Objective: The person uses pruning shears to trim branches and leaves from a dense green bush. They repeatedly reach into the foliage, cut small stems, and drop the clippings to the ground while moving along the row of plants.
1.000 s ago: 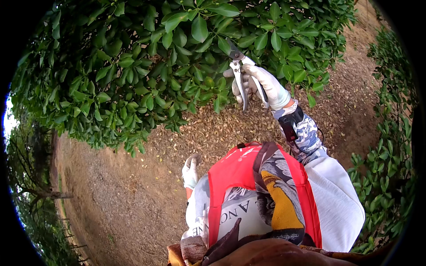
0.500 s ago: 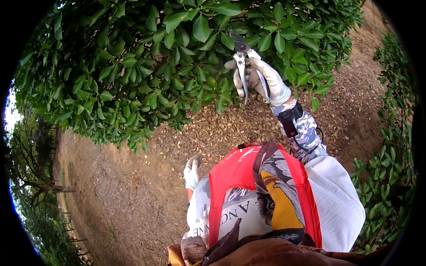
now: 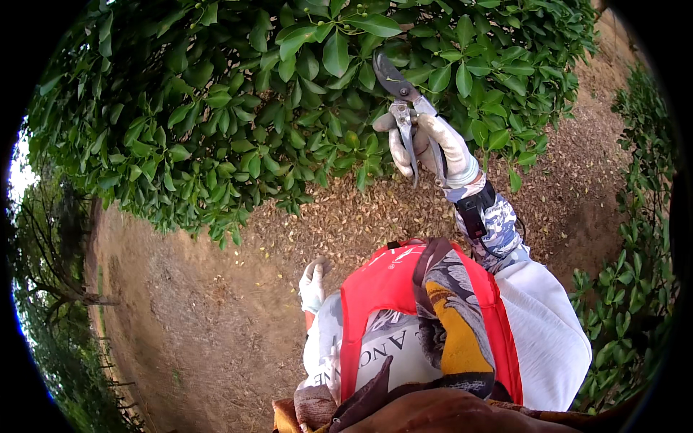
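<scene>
My right hand (image 3: 449,150), in a pale work glove, grips a pair of pruning shears (image 3: 394,79). Their dark blades point up and left, close in front of the leaves of a dense green bush (image 3: 253,115). The blades lie together, and no stem shows between them. The metal handles run down through my fingers. Low beside my body on the left hangs my left hand (image 3: 312,286), also gloved. Its fingers are loosely extended, and I see nothing in them.
Dry fallen leaves (image 3: 346,216) cover the ground under the bush, with bare brown soil (image 3: 195,310) to the left. More leafy shrubs (image 3: 628,289) stand close on the right. A tree (image 3: 61,289) rises at the far left.
My right hand has drawn slightly back and to the right with the shears, so more of the blades shows in front of the leaves. My left hand has barely moved.
</scene>
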`<state>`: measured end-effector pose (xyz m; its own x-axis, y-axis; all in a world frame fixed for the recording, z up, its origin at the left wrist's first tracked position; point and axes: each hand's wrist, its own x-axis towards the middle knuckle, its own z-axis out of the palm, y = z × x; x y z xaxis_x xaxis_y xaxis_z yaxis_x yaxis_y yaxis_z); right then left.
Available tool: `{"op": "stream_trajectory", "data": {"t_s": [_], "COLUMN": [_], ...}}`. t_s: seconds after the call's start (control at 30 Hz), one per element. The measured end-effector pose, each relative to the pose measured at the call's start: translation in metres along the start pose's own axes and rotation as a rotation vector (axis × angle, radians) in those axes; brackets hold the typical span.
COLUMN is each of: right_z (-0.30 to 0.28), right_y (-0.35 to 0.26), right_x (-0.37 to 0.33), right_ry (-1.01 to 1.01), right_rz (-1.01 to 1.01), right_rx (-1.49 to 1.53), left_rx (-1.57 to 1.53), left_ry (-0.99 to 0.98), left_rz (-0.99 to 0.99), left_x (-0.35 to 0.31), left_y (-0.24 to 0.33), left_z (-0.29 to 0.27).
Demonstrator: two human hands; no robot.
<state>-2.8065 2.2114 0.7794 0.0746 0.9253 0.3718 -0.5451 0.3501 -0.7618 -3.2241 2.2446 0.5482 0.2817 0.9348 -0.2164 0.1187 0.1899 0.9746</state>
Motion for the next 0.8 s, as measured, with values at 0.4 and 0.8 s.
{"op": "stream_trajectory", "data": {"t_s": [0.4, 0.8], "right_z": [0.020, 0.027], "right_y": [-0.022, -0.019], "right_x": [0.013, 0.035], "right_ry": [-0.187, -0.180], "right_rz": [-0.008, -0.025], "right_rx": [0.082, 0.098], "left_rx": [-0.014, -0.100], "left_ry": [-0.016, 0.004], "left_rz": [-0.009, 0.027], "left_x": [0.010, 0.002], "left_y": [-0.002, -0.003], "left_z": [0.000, -0.003]}}
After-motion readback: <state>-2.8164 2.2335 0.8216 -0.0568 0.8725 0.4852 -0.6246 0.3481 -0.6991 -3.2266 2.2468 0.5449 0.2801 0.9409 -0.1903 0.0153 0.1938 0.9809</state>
